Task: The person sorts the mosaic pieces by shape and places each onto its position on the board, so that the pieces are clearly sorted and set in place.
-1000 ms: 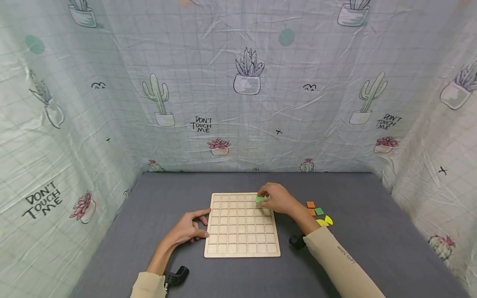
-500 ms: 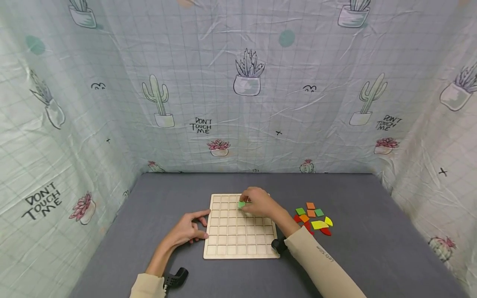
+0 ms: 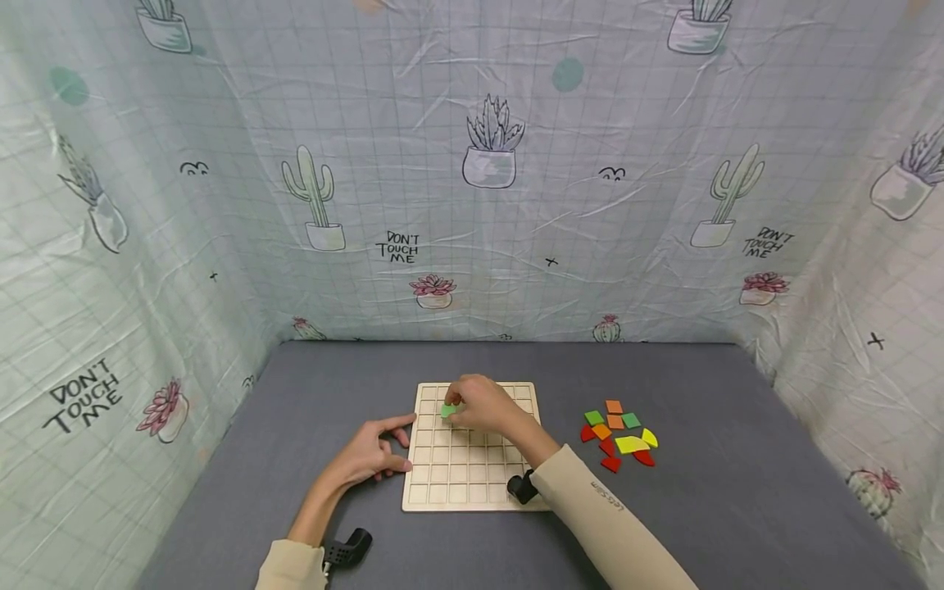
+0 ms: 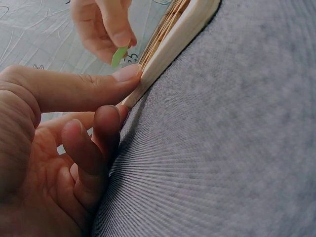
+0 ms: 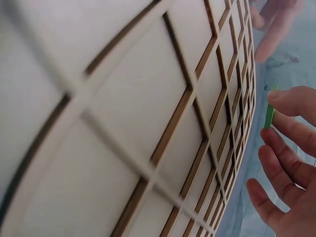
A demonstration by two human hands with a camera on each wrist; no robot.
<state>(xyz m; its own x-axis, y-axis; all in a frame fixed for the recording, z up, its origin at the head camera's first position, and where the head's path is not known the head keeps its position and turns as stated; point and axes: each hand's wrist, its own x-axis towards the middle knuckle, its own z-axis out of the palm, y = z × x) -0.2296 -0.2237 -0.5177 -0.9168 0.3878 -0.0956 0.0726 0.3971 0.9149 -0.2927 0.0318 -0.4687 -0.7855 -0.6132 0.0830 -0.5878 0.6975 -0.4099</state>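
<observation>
A thin green tile (image 3: 448,410) is held above the far left part of the wooden grid board (image 3: 459,475), apart from its surface. The right hand (image 3: 483,406) pinches this tile between thumb and fingers. The left hand (image 3: 365,455) touches the board's left edge with thumb and forefinger, which are spread apart; its other fingers are bent loosely. To the right of the board, on the grey table (image 3: 723,508), lie green tiles (image 3: 630,420), orange tiles (image 3: 614,406), red pieces (image 3: 610,464) and yellow pieces (image 3: 632,445), grouped closely. Behind the table hangs a pale cloth (image 3: 553,221) printed with potted plants.
</observation>
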